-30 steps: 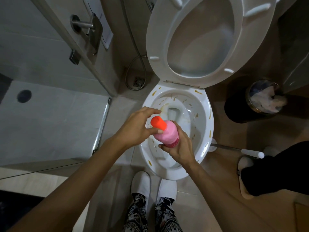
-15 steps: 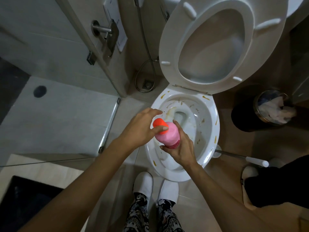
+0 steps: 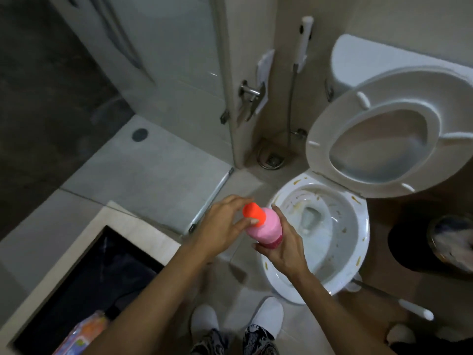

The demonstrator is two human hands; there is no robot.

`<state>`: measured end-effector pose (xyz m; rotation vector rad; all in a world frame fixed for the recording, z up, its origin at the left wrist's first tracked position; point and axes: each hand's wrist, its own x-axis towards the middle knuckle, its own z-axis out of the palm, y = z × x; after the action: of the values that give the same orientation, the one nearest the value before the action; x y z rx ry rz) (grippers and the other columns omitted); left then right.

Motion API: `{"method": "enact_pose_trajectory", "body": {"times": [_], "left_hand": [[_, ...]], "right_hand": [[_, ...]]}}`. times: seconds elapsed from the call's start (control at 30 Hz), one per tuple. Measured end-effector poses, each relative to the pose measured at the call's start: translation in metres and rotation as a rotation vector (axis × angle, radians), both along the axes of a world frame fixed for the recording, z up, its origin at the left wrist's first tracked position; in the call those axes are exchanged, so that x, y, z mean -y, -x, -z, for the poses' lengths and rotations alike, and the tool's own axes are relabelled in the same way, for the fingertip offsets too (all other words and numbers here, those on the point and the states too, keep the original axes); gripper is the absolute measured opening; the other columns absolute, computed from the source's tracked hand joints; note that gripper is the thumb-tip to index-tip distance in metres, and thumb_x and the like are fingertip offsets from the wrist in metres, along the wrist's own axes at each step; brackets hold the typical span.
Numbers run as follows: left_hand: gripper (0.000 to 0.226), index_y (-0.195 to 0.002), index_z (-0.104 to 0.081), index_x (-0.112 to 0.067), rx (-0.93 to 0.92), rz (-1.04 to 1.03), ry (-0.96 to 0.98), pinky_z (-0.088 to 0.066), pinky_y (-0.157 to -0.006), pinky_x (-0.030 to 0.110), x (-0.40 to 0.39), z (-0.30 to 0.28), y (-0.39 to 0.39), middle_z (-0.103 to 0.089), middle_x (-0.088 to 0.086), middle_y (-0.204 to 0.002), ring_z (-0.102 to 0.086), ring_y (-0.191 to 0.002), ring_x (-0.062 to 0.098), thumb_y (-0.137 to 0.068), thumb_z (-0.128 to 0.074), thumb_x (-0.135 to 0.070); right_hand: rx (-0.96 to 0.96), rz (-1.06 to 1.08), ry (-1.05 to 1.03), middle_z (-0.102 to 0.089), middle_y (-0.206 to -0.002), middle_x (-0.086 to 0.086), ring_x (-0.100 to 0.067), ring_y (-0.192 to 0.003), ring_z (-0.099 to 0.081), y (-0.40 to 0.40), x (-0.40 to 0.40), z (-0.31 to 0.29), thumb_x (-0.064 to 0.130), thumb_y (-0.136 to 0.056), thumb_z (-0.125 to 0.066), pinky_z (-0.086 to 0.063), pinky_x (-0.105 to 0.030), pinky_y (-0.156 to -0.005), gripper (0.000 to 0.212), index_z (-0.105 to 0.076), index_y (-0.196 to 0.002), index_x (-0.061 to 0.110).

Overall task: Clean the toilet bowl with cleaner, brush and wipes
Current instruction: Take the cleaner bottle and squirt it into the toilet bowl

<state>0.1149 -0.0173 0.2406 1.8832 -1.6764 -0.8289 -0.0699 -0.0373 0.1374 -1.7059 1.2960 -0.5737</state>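
A pink cleaner bottle (image 3: 266, 229) with an orange cap (image 3: 253, 212) is held just left of the toilet bowl (image 3: 358, 242). My right hand (image 3: 280, 248) grips the bottle's body from below. My left hand (image 3: 225, 226) has its fingers and thumb curled round the orange cap. The bowl's rim and inside carry several yellow-brown stains. Its seat and lid (image 3: 384, 134) stand raised. A toilet brush handle (image 3: 399, 303) lies on the floor at the bowl's right. A colourful pack (image 3: 82, 334), possibly wipes, shows at the bottom left.
A black waste bin (image 3: 435, 244) with crumpled paper stands right of the bowl. A glass shower door with a metal handle (image 3: 249, 92) and a bidet sprayer (image 3: 304, 39) are behind. A dark recessed basin (image 3: 84, 278) lies at the lower left. My white slippers (image 3: 266, 316) are below.
The view has swung left and up, so the toilet now sits at the right. Both hands with the bottle moved left off the bowl's middle; the grips look the same.
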Motion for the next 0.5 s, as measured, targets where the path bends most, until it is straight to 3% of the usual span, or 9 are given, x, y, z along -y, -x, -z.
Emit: {"method": "enact_pose_trajectory", "body": {"times": [0.1, 0.2, 0.33, 0.5], "left_hand": [[0.045, -0.125, -0.062, -0.01, 0.012, 0.004, 0.051, -0.028, -0.093, -0.002, -0.026, -0.015, -0.024, -0.064, 0.006, -0.121, -0.059, -0.107, 0.015, -0.084, -0.069, -0.025], [0.041, -0.127, -0.061, -0.01, 0.027, 0.005, 0.123, -0.032, -0.103, 0.009, -0.058, -0.027, -0.049, -0.062, 0.004, -0.127, -0.054, -0.115, 0.01, -0.088, -0.062, -0.024], [0.037, -0.125, -0.062, -0.009, 0.011, -0.059, 0.168, -0.032, -0.103, 0.008, -0.105, -0.039, -0.092, -0.062, 0.002, -0.127, -0.053, -0.116, 0.006, -0.088, -0.061, -0.018], [0.04, -0.126, -0.062, -0.013, 0.061, -0.141, 0.158, -0.037, -0.104, 0.016, -0.167, -0.045, -0.153, -0.06, 0.0, -0.13, -0.054, -0.118, 0.008, -0.089, -0.058, -0.028]], "right_hand": [[0.036, -0.049, 0.0, -0.059, -0.13, 0.007, -0.011, -0.113, -0.059, -0.027, -0.013, -0.02, 0.037, -0.057, -0.086, -0.05, -0.026, -0.092, 0.099, -0.039, -0.144, 0.025], [0.066, -0.102, 0.008, -0.058, -0.133, 0.005, -0.013, -0.116, -0.058, -0.057, -0.032, -0.035, 0.038, -0.059, -0.087, -0.05, -0.028, -0.096, 0.097, -0.04, -0.143, 0.023], [0.066, -0.184, -0.009, -0.057, -0.134, 0.006, -0.007, -0.118, -0.056, -0.103, -0.065, -0.045, 0.036, -0.059, -0.09, -0.05, -0.029, -0.097, 0.1, -0.039, -0.144, 0.024], [0.058, -0.284, -0.027, -0.057, -0.134, 0.007, -0.009, -0.118, -0.057, -0.17, -0.106, -0.046, 0.04, -0.055, -0.09, -0.051, -0.033, -0.096, 0.102, -0.04, -0.143, 0.027]]}}
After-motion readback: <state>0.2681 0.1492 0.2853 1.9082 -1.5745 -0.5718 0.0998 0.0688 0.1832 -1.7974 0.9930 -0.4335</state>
